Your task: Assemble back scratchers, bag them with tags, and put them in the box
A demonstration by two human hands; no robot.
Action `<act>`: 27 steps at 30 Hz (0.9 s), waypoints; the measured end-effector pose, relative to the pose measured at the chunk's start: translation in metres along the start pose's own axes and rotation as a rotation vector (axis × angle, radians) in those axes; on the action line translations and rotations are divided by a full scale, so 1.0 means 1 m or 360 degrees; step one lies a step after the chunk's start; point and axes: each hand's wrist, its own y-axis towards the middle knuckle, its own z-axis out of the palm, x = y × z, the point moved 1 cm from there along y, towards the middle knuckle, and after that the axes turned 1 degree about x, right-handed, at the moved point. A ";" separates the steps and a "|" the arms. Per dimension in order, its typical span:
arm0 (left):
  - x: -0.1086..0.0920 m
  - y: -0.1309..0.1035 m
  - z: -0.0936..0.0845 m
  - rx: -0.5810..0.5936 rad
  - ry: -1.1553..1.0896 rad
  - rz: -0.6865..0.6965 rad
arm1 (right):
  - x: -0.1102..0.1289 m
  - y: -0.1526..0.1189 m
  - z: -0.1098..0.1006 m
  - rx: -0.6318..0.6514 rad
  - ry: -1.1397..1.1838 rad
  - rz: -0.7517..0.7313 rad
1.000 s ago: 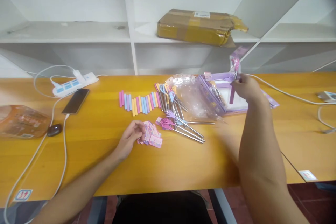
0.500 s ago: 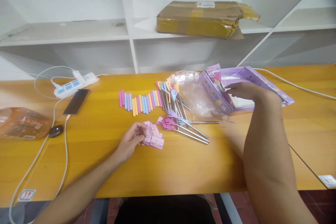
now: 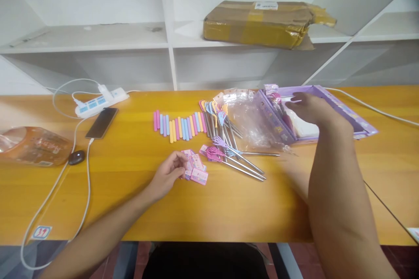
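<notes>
My left hand [image 3: 170, 171] rests on the table with its fingers loosely curled and its thumb apart. Its fingertips are at the left edge of a small pile of pink and purple printed cards [image 3: 199, 176]. Farther right, my right hand [image 3: 307, 105] hovers over a shallow purple box [image 3: 355, 124], fingers stretched to the left and apart. Beneath those fingers, along the box's left side, lie back scratchers [image 3: 276, 98] with pink heads. More back scratchers [image 3: 240, 168], with metal rods and coloured claw heads, are heaped between the cards and the box.
A row of short pastel sticks [image 3: 178, 129] lies behind the cards. Crumpled clear plastic [image 3: 247, 117] touches the box. At left are a phone [image 3: 102, 123], a power strip [image 3: 103, 102], cables and an orange pouch [image 3: 36, 147]. A taped carton [image 3: 255, 26] sits on the shelf.
My right hand has risen slightly and shifted back from the back scratchers in the box, its fingers more spread. My left hand stays by the cards. The whole view has shifted slightly.
</notes>
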 end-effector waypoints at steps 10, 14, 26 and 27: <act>0.002 0.002 -0.005 -0.0025 0.0066 -0.0021 | 0.141 -0.053 0.043 0.0411 0.0169 -0.0740; 0.000 0.004 -0.009 -0.0049 0.0085 -0.0033 | 0.153 -0.065 0.048 0.0717 0.0216 -0.0949; -0.011 0.030 -0.063 -0.0529 0.1115 0.0505 | 0.154 -0.081 0.046 0.1027 0.0362 -0.0970; -0.013 0.035 -0.076 -0.0654 0.1329 0.0578 | 0.153 -0.084 0.046 0.1017 0.0395 -0.0977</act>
